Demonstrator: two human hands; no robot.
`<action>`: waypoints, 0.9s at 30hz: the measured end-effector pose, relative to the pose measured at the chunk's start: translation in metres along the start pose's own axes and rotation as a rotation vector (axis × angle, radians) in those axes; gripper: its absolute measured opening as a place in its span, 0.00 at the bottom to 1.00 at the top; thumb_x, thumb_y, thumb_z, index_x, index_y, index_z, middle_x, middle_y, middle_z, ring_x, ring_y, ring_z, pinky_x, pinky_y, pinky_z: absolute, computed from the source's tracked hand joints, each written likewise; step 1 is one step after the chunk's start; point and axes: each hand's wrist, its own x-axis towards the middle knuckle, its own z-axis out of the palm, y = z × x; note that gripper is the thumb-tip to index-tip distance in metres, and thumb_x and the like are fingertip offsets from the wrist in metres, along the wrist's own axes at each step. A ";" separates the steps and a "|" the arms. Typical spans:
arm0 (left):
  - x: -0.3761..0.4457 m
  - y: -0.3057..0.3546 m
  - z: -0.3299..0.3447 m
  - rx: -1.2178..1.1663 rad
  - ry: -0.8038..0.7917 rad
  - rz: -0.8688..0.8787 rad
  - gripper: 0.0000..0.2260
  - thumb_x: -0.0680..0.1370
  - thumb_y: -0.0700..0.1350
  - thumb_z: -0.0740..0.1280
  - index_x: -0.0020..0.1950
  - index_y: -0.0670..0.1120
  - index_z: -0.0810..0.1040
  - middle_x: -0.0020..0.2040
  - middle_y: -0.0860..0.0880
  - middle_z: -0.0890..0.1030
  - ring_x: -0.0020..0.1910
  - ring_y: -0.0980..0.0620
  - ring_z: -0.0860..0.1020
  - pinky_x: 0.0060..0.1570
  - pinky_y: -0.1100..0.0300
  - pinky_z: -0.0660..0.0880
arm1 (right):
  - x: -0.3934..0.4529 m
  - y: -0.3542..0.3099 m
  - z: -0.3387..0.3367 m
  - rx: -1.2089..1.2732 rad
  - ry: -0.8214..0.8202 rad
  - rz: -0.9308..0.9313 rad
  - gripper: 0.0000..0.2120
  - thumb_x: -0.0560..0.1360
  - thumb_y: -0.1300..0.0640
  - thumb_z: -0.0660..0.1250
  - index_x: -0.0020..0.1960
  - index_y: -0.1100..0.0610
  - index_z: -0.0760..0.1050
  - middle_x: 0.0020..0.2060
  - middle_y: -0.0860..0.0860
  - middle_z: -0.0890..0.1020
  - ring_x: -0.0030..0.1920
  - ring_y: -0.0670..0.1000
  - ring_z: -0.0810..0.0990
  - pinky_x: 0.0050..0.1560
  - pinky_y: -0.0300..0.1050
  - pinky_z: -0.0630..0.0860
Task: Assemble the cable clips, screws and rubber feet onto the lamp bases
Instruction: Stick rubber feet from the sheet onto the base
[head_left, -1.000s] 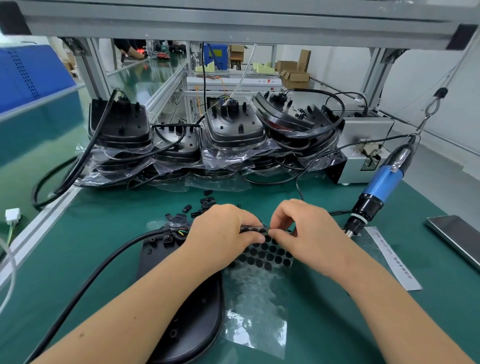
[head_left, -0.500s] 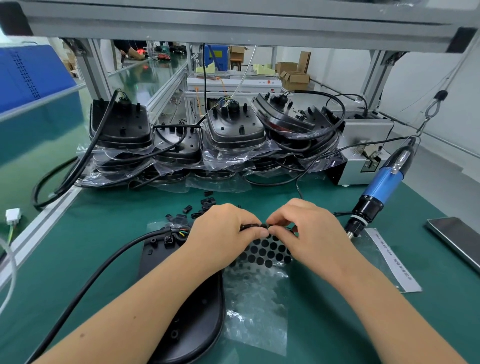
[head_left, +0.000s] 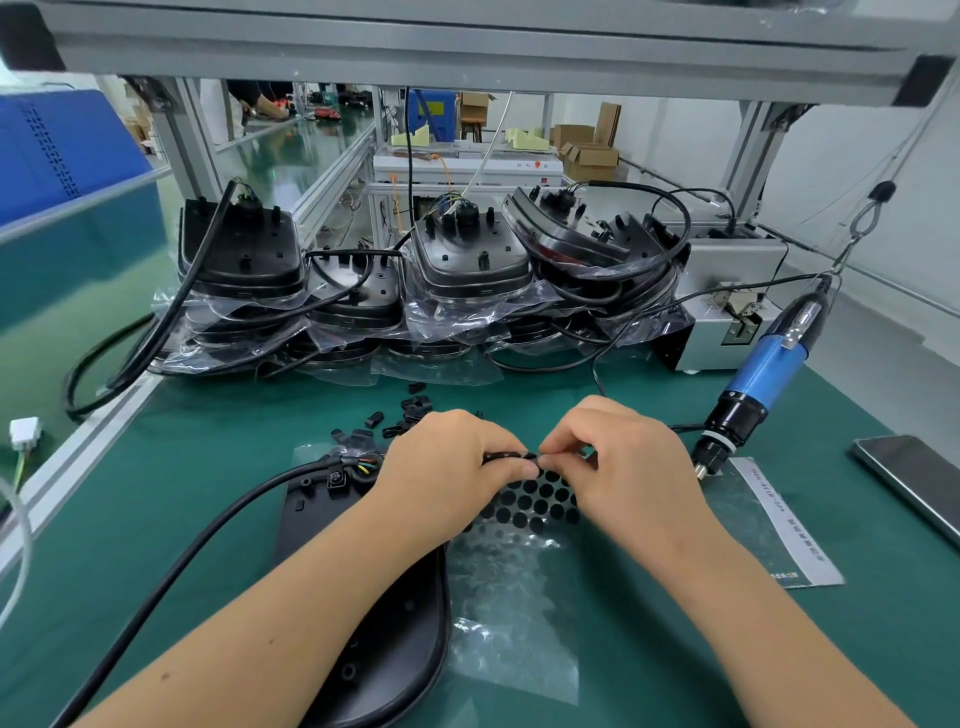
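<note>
both hands (head_left: 452, 462) lifted slightly | grips pinch glossy sheet (head_left: 530, 501) of round rubber feet

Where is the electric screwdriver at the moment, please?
In the head view, the blue electric screwdriver hangs at the right, tip down beside the right hand, in front of the grey screw feeder box.

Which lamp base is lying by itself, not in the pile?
The lamp base lying flat under the left forearm, cable attached. All the others sit stacked in plastic bags at the back of the table.
</note>
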 end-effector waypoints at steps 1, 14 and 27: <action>0.000 0.000 0.000 -0.006 0.001 0.001 0.07 0.75 0.57 0.69 0.47 0.57 0.84 0.33 0.55 0.80 0.33 0.60 0.74 0.41 0.57 0.76 | -0.002 0.000 0.001 -0.008 0.027 -0.012 0.08 0.67 0.61 0.77 0.37 0.53 0.79 0.34 0.44 0.77 0.35 0.45 0.73 0.35 0.44 0.72; -0.001 0.001 -0.001 0.009 -0.014 0.000 0.13 0.75 0.58 0.68 0.41 0.49 0.83 0.32 0.48 0.78 0.33 0.51 0.76 0.41 0.50 0.77 | -0.002 0.009 0.000 0.143 -0.040 0.060 0.07 0.72 0.61 0.74 0.48 0.52 0.80 0.41 0.41 0.77 0.46 0.40 0.77 0.44 0.28 0.71; -0.003 0.000 0.000 0.020 -0.008 0.002 0.09 0.75 0.59 0.68 0.47 0.57 0.84 0.37 0.54 0.82 0.38 0.56 0.77 0.44 0.53 0.77 | 0.008 0.001 -0.007 0.050 -0.207 0.057 0.09 0.73 0.59 0.71 0.40 0.48 0.74 0.40 0.43 0.76 0.39 0.42 0.75 0.40 0.36 0.70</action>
